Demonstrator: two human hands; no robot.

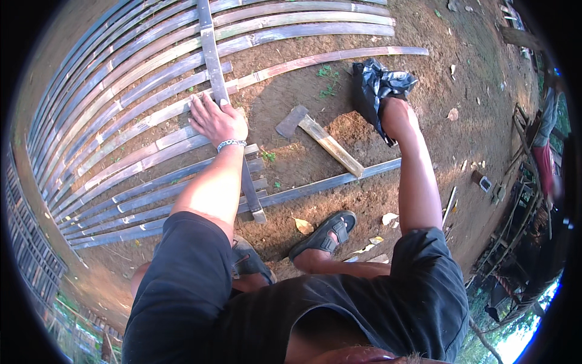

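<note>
My left hand (219, 120) lies with its fingers spread over the crossing of a bamboo crosspiece (211, 54) and the bamboo slats (151, 115), a bracelet on its wrist. Out to the right, my right hand (397, 116) is at a crumpled black plastic bag (368, 91). Its fingers are hidden in the bag, so what they hold does not show. Between my hands a hatchet (327, 143) lies on the soil, its grey head toward my left hand and its wooden handle slanting down to the right.
A long bamboo strip (330, 183) runs across the ground just beyond my sandals (325, 235). Dry leaves (304, 226) are scattered about. A small can-like object (482, 181) lies to the right, near a pile of sticks (512, 221). Another slatted panel (30, 224) stands at far left.
</note>
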